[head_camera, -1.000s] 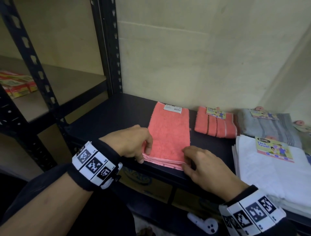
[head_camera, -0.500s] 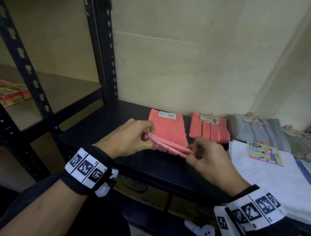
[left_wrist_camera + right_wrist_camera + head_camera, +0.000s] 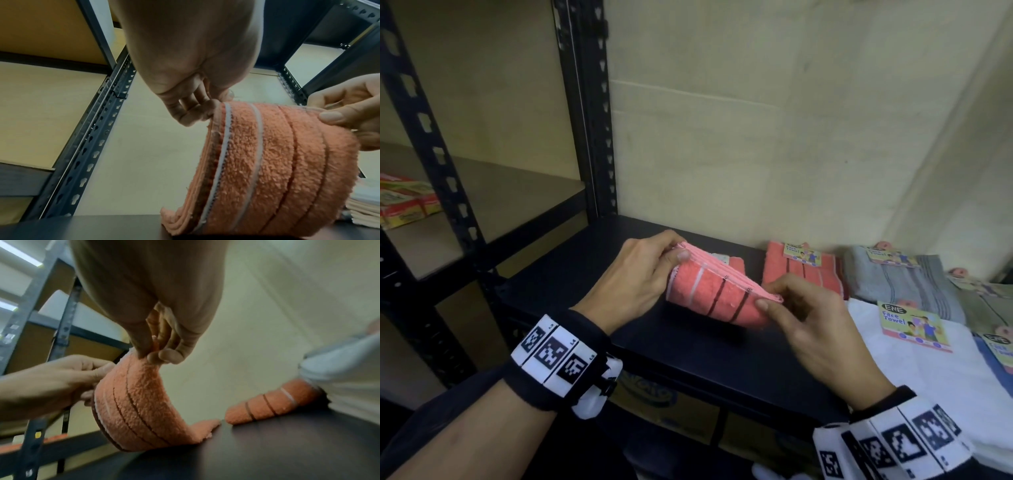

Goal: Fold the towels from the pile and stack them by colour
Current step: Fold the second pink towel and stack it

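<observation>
Both hands, left hand [image 3: 635, 281] and right hand [image 3: 804, 315], pinch coral towel [image 3: 717, 296] edge; carry over evenly toward shelf [image 3: 585, 277] back edge (corners matched).

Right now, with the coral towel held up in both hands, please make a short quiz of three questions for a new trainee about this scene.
1. True or false: both the left hand and the right hand pinch the near edge of the coral towel.
2. Multiple choice: on the black shelf, the folded coral towel lies directly beside which towel on its right? A) the white towel B) the grey towel C) a green towel
3. Fill in: the card on the white towel reads "Face ____".

Key: 1 true; 2 B; 3 Towel.
</observation>
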